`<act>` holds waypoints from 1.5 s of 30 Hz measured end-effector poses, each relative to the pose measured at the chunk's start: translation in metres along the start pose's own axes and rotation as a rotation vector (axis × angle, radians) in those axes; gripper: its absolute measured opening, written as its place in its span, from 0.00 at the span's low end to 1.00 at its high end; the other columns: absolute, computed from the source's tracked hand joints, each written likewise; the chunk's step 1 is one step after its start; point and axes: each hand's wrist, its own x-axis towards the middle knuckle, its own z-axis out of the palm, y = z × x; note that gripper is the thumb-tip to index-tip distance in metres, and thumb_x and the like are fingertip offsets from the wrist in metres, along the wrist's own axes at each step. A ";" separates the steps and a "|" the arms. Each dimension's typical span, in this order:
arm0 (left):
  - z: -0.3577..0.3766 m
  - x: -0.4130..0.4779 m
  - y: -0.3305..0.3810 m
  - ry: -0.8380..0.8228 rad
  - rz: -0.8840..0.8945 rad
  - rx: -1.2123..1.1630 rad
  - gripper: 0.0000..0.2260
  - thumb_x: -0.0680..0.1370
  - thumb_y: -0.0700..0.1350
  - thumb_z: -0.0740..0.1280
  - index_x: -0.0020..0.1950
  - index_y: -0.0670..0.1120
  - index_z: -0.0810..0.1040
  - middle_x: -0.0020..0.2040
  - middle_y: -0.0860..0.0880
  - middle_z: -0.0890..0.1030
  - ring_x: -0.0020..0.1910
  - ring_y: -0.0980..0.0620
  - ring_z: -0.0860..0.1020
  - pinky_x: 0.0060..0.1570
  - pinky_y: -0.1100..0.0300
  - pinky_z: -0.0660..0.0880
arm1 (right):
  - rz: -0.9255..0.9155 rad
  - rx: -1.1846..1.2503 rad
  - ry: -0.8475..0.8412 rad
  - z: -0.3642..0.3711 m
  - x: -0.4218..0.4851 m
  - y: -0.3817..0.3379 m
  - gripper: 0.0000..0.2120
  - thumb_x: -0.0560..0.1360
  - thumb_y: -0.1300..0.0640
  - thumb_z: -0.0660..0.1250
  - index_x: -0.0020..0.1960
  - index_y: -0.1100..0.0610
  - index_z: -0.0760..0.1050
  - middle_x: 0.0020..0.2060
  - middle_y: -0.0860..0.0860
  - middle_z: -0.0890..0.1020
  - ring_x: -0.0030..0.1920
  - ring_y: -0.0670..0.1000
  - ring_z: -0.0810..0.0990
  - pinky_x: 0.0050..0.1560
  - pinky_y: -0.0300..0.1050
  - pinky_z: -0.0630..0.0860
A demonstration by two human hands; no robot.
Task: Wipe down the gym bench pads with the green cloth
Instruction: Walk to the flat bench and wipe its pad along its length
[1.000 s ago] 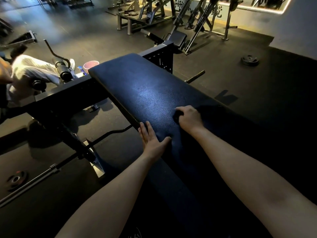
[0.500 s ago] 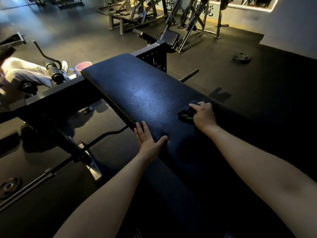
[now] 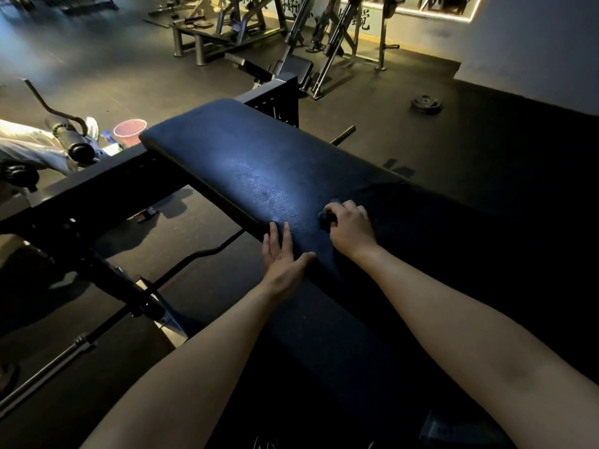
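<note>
A long dark blue bench pad (image 3: 246,163) runs from the upper middle down to the lower right. My right hand (image 3: 351,228) sits on the pad near its middle, fingers curled over a bunched dark cloth (image 3: 325,219) of which only a small part shows at the fingertips. In this dim light the cloth's green does not show. My left hand (image 3: 283,254) lies flat on the pad's left edge, fingers straight, thumb spread across the top.
A black steel frame beam (image 3: 97,186) crosses under the pad's far end. A curl bar (image 3: 181,264) lies on the floor to the left. Beyond are a pink bucket (image 3: 129,131), a person in white (image 3: 29,147), a weight plate (image 3: 426,104) and machines (image 3: 324,43).
My right hand with the cloth slid right across the pad half a second ago and has come back left toward the middle. My left hand has stayed on the pad's edge.
</note>
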 end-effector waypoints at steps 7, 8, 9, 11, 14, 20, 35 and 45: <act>-0.044 0.004 -0.053 -0.011 0.314 0.186 0.39 0.72 0.34 0.67 0.80 0.49 0.58 0.80 0.56 0.53 0.78 0.49 0.57 0.77 0.57 0.53 | -0.295 -0.015 -0.078 0.044 -0.073 -0.071 0.18 0.71 0.61 0.62 0.60 0.53 0.78 0.51 0.56 0.78 0.49 0.59 0.72 0.53 0.53 0.74; -0.048 0.006 -0.059 -0.057 0.344 0.223 0.42 0.70 0.32 0.68 0.81 0.49 0.55 0.80 0.56 0.51 0.78 0.49 0.56 0.77 0.55 0.55 | -0.337 -0.057 -0.108 0.051 -0.082 -0.076 0.18 0.71 0.61 0.63 0.60 0.54 0.77 0.51 0.55 0.78 0.50 0.59 0.72 0.51 0.54 0.76; -0.053 0.007 -0.064 -0.102 0.367 0.253 0.45 0.69 0.31 0.69 0.82 0.49 0.53 0.81 0.56 0.49 0.79 0.50 0.56 0.76 0.54 0.58 | -0.361 -0.089 -0.104 0.054 -0.090 -0.080 0.18 0.70 0.62 0.64 0.59 0.55 0.77 0.50 0.55 0.77 0.50 0.58 0.72 0.48 0.55 0.77; -0.058 0.009 -0.067 -0.139 0.394 0.264 0.46 0.68 0.28 0.67 0.82 0.49 0.52 0.82 0.54 0.49 0.79 0.50 0.57 0.74 0.53 0.62 | -0.386 -0.098 0.008 0.051 -0.089 -0.079 0.17 0.71 0.63 0.62 0.57 0.55 0.79 0.48 0.54 0.78 0.48 0.58 0.73 0.43 0.52 0.78; -0.064 0.015 -0.063 -0.157 0.397 0.243 0.45 0.67 0.26 0.63 0.81 0.48 0.55 0.82 0.53 0.50 0.78 0.49 0.59 0.73 0.52 0.65 | -0.283 -0.100 0.262 0.028 -0.053 -0.073 0.17 0.73 0.60 0.57 0.55 0.54 0.81 0.48 0.55 0.79 0.47 0.60 0.74 0.46 0.51 0.76; -0.069 0.013 -0.058 -0.219 0.378 0.198 0.43 0.70 0.26 0.62 0.82 0.48 0.53 0.82 0.52 0.48 0.79 0.52 0.56 0.73 0.58 0.63 | 0.013 -0.050 0.191 0.037 -0.053 -0.076 0.16 0.73 0.69 0.62 0.56 0.55 0.79 0.52 0.55 0.78 0.53 0.60 0.71 0.54 0.51 0.71; -0.071 0.010 -0.058 -0.219 0.344 0.056 0.39 0.73 0.26 0.62 0.81 0.46 0.56 0.82 0.52 0.51 0.79 0.52 0.57 0.75 0.52 0.62 | -0.218 -0.473 -0.041 0.069 -0.108 -0.108 0.16 0.79 0.59 0.59 0.64 0.53 0.77 0.69 0.49 0.70 0.64 0.59 0.67 0.58 0.50 0.69; -0.076 0.004 -0.047 -0.162 0.298 0.004 0.29 0.78 0.33 0.59 0.79 0.47 0.63 0.81 0.51 0.58 0.78 0.53 0.60 0.75 0.56 0.59 | -0.242 -0.223 0.072 0.045 -0.103 -0.106 0.12 0.72 0.63 0.67 0.54 0.55 0.82 0.56 0.51 0.79 0.54 0.57 0.74 0.49 0.48 0.73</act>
